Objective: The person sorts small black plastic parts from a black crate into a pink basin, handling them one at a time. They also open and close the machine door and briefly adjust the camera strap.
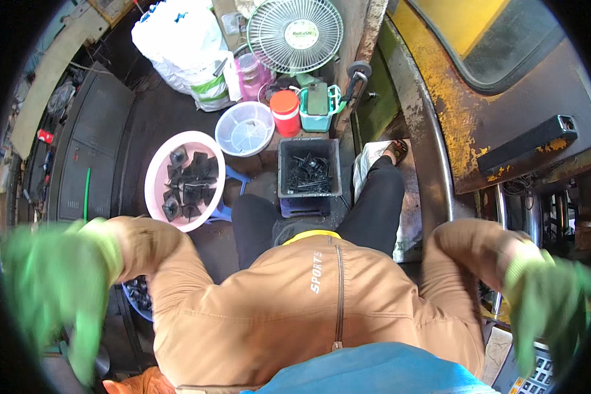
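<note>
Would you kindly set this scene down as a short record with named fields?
Left hand: green-gloved, blurred, at the picture's left; grip unclear
Right hand: green-gloved, blurred, near a button panel; grip unclear
Pink basin: holds black parts
Grey crate: in front of the person, holds thin black pieces
Beyond crate: red jug, fan
Right side: worn yellow machine

Just inward of the left hand (59, 282), a partly hidden blue basin (132, 306) holds small black parts (140, 292). Farther forward, a round pink basin (155, 180) holds angular black pieces (196, 176). Partly behind the right hand (550, 308) sits a keyed panel (524, 368).
</note>
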`<state>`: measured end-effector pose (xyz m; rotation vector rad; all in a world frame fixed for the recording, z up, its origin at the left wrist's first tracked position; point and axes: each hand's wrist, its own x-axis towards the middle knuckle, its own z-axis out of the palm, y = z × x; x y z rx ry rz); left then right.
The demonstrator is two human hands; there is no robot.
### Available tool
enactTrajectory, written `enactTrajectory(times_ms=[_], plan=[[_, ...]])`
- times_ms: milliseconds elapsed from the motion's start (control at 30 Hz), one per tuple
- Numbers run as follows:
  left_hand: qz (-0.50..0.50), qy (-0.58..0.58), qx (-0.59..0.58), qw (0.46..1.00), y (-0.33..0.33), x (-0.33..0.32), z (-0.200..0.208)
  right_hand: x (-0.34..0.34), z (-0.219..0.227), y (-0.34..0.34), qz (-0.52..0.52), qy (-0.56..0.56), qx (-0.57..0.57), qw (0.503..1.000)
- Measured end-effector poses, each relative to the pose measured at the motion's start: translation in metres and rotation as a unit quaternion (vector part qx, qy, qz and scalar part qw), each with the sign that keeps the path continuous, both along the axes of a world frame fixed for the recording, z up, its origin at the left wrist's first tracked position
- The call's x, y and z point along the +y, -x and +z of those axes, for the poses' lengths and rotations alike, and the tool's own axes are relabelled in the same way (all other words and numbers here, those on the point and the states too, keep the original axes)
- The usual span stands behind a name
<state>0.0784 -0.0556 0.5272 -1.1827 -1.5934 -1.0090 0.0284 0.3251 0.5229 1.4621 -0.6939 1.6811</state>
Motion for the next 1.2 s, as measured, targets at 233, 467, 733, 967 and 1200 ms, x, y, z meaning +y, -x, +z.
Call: enactTrajectory(times_ms=[233,467,733,967,1200], plan=[[-0.23,-0.579,-0.469,0.626,0.102,-0.002,-0.263,-0.039,-0.178,0.11,0.412,-0.079,-0.453,0.786],[-0.046,-0.002,-0.796,0.603,0.108,0.039,-0.447,-0.07,-0.332,0.142,0.326,-0.08,-0.802,0.494],[0.119,0.512,-0.662,0.534,0.095,0.068,-0.526,-0.072,-0.363,0.14,0.328,-0.263,-0.782,0.459],[0.104,0.461,-0.641,0.605,0.088,0.045,-0.575,-0.077,-0.355,0.139,0.256,-0.317,-0.795,0.449],[0.097,0.426,-0.648,0.623,0.085,0.035,-0.597,-0.08,-0.348,0.132,0.224,-0.347,-0.789,0.455]])
